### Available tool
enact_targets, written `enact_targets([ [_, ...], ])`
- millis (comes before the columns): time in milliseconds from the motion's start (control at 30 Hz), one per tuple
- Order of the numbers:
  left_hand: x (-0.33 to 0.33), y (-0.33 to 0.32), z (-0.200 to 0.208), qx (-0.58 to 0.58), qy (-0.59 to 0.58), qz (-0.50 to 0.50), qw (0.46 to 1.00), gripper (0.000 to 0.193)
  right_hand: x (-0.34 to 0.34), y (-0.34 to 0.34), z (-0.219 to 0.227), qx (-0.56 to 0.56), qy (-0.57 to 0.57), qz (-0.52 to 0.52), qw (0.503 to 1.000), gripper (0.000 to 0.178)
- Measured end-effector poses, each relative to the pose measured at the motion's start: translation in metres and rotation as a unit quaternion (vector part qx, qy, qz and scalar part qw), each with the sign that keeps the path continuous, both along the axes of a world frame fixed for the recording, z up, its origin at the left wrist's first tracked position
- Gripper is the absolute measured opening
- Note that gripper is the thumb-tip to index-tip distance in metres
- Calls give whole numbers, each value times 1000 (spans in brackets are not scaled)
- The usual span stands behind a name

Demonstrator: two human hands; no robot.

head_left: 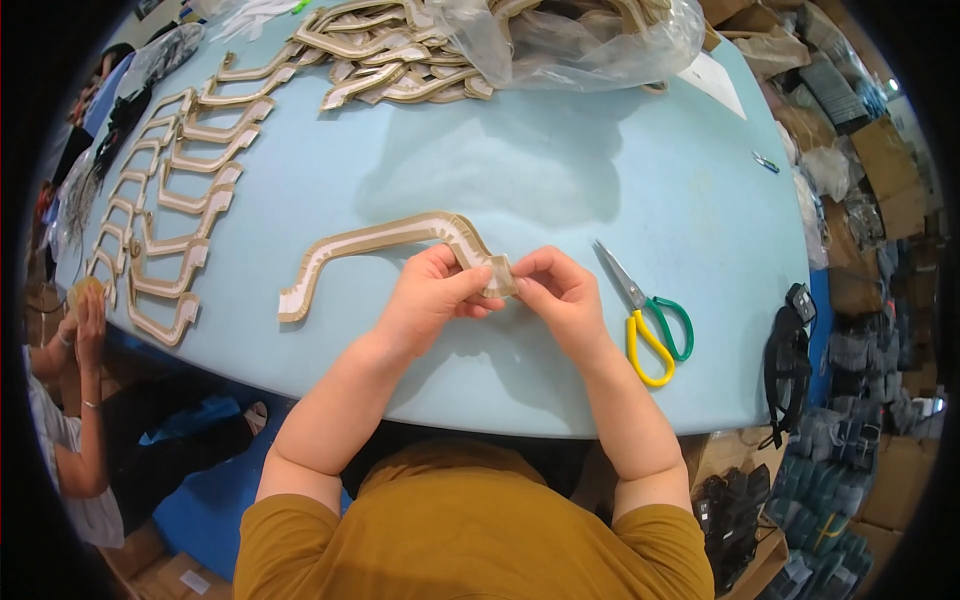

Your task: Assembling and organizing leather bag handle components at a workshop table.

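A bent beige strip with a white band along its middle [375,236] lies on the light blue table in front of me. My left hand [432,293] is closed on its right end, with the thumb pressed on top near a pale square end tab. At that tab's outer edge, my right hand [557,292] pinches with thumb and forefinger. The strip's left end rests on the table. Just right of my right hand lie scissors [640,315] with one yellow and one green handle, their blades pointing away from me.
Similar bent strips [190,210] stand in rows along the left. More are heaped [400,50] at the back, beside a clear plastic bag [590,45]. Small snips [766,162] and a black strap [788,360] lie at the right. Another person's hands [88,315] are at the left edge.
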State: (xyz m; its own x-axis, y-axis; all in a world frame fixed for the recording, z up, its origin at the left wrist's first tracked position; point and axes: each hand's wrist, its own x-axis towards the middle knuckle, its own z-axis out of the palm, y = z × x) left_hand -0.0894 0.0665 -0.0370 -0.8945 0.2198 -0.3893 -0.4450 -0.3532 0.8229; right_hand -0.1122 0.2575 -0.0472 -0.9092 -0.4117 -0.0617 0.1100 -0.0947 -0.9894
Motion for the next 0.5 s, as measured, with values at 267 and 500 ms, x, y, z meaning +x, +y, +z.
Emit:
enact_targets([
  [267, -2, -1, -1, 43, -21, 6, 999, 23, 2, -5, 1, 109, 184, -46, 976, 12],
  [500, -5, 4, -2, -30, -11, -8, 999, 27, 8, -9, 1, 181, 311, -60, 931, 18],
])
